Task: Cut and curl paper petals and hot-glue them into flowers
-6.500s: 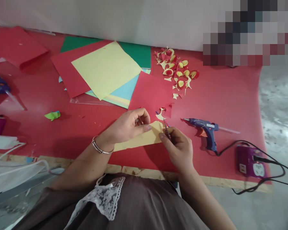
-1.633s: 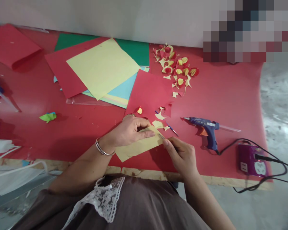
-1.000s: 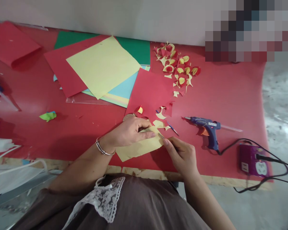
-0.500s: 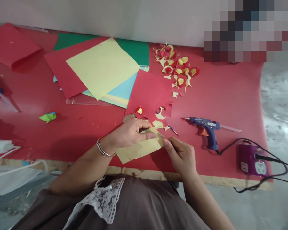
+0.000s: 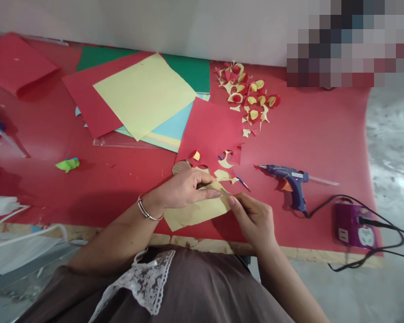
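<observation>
My left hand [image 5: 183, 190], with a silver bangle at the wrist, is closed on a pale yellow sheet of paper [image 5: 188, 215], its thumb lying on top. My right hand [image 5: 254, 217] is closed at the sheet's right edge on a thin metal tool [image 5: 225, 192], whose slim tip lies over the paper; the rest is hidden, so I cannot tell its kind. Just beyond the sheet lie yellow paper scraps [image 5: 222, 175] and a slim blue stick [image 5: 242, 181]. A round wooden-looking piece [image 5: 181, 168] sits behind my left hand.
A blue glue gun [image 5: 291, 177] lies to the right, wired towards a purple power socket box [image 5: 353, 224]. Red and yellow petal-like paper pieces [image 5: 249, 94] are heaped at the back. Coloured sheets [image 5: 144, 96] are stacked back left. A green crumpled scrap [image 5: 67, 164] lies left.
Both hands and the yellow sheet stay almost in place. My left thumb has shifted very slightly to the right, towards the tool tip.
</observation>
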### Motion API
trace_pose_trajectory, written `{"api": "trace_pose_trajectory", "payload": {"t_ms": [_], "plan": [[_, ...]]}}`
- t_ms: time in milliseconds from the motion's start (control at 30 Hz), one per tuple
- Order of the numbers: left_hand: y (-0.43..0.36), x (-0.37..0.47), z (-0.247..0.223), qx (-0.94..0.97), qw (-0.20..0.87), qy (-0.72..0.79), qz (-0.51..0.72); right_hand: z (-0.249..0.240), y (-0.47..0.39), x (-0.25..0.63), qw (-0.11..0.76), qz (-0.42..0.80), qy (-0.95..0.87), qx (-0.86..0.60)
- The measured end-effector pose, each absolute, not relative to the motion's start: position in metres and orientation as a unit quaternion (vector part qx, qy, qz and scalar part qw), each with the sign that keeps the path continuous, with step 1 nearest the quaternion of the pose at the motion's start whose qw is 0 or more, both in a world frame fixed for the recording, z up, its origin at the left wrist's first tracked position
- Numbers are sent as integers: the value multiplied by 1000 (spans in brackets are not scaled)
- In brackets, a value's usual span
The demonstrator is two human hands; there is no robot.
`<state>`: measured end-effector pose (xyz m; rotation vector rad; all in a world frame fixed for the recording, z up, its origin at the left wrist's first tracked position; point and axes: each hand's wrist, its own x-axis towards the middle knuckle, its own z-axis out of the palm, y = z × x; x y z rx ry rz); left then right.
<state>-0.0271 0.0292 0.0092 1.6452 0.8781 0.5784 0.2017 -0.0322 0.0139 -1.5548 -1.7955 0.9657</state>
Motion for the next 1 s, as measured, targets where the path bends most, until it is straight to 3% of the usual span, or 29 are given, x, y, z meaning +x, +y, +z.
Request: {"api": "trace_pose_trajectory", "payload": {"t_ms": [367,1000], "plan": [[27,-25,7,658,623,358,226,14,-33,203,283,364,-675,-577],[26,-25,6,653,634,359,208,13,-32,202,291,335,-701,-558]]}}
